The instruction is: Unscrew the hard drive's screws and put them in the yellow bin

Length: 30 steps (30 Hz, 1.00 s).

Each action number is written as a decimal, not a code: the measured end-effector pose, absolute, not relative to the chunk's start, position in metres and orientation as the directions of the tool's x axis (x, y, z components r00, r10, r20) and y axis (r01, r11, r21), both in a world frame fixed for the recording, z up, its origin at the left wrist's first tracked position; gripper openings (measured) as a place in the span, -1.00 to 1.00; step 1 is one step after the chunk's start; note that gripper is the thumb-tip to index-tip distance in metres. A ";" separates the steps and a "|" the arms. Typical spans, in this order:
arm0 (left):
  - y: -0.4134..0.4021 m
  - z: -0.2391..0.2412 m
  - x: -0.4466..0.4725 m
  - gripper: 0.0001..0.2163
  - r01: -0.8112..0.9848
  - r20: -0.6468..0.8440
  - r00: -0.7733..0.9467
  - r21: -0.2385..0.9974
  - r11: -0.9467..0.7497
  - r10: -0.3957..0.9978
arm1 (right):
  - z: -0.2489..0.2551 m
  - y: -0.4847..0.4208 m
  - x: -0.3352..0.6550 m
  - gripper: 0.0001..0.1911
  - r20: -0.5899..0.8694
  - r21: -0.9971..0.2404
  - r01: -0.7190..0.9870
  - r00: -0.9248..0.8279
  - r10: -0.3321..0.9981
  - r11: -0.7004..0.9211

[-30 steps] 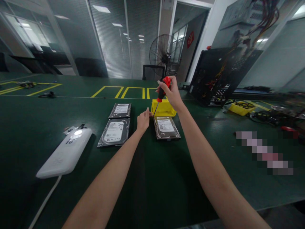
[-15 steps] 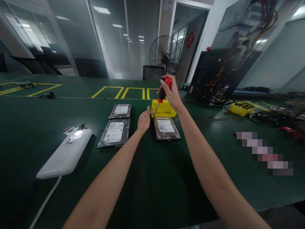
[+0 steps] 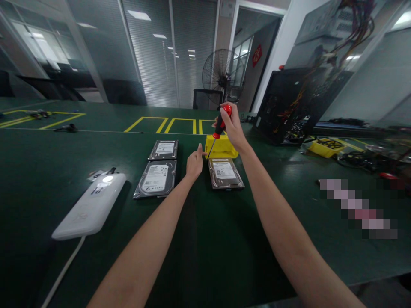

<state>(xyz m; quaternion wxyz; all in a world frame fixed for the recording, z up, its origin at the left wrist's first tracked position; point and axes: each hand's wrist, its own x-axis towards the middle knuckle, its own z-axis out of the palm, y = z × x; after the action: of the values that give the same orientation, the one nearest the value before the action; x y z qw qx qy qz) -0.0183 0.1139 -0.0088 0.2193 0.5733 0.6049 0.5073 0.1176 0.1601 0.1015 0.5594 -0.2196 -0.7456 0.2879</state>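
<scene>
The right hand (image 3: 235, 128) is closed around the red and black handle of a screwdriver (image 3: 218, 128), held up off the table (image 3: 208, 244) with the thin shaft slanting down and to the left. The left hand (image 3: 194, 164) sits just below and to the left of it, fingers drawn narrow with the fingertips (image 3: 202, 152) right at the shaft's tip; whether they pinch anything small cannot be told. Directly under the right hand lies a hard drive (image 3: 226, 172), label up, just to the right of the left hand. Beyond that drive, behind the screwdriver's shaft, stands a small yellow bin (image 3: 222, 147). To the left of the left hand two more hard drives (image 3: 157, 179) lie one behind the other, and farther left a white power strip (image 3: 91, 206) with its cord. Well to the right of the right hand stands an open computer case (image 3: 289, 105); far behind the hand stands a fan (image 3: 221, 73).
</scene>
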 end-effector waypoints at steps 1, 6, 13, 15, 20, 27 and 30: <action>0.114 -0.009 -0.018 -0.34 0.467 0.315 -0.242 0.867 -0.175 0.918 | 0.101 0.161 0.118 -0.48 0.709 -0.676 -0.001 -0.274 0.650 0.737; 0.111 -0.007 -0.018 -0.34 0.483 0.317 -0.228 0.858 -0.175 0.921 | 0.101 0.162 0.119 -0.49 0.704 -0.685 -0.021 -0.275 0.655 0.728; 0.108 -0.006 -0.018 -0.31 0.571 0.331 -0.258 0.810 -0.133 0.908 | 0.102 0.157 0.121 -0.45 0.700 -0.676 0.018 -0.299 0.649 0.737; 0.106 -0.005 -0.019 -0.29 0.592 0.341 -0.279 0.797 -0.119 0.897 | 0.103 0.157 0.121 -0.44 0.698 -0.677 0.022 -0.297 0.651 0.736; 0.103 -0.003 -0.020 -0.28 0.593 0.353 -0.340 0.800 -0.093 0.872 | 0.103 0.157 0.121 -0.46 0.697 -0.677 0.021 -0.305 0.649 0.736; 0.112 -0.005 -0.017 -0.39 0.595 0.474 -0.234 0.760 -0.261 0.849 | 0.103 0.157 0.120 -0.51 0.708 -0.687 -0.057 -0.277 0.650 0.724; 0.114 -0.007 -0.016 -0.42 0.552 0.433 -0.193 0.790 -0.267 0.880 | 0.103 0.157 0.121 -0.53 0.709 -0.688 -0.075 -0.280 0.647 0.722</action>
<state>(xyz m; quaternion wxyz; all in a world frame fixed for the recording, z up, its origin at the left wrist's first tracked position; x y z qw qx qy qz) -0.0156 0.1139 -0.0066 0.1623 0.6140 0.5831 0.5066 0.1207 0.1571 0.1026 0.5677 -0.1948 -0.7338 0.3182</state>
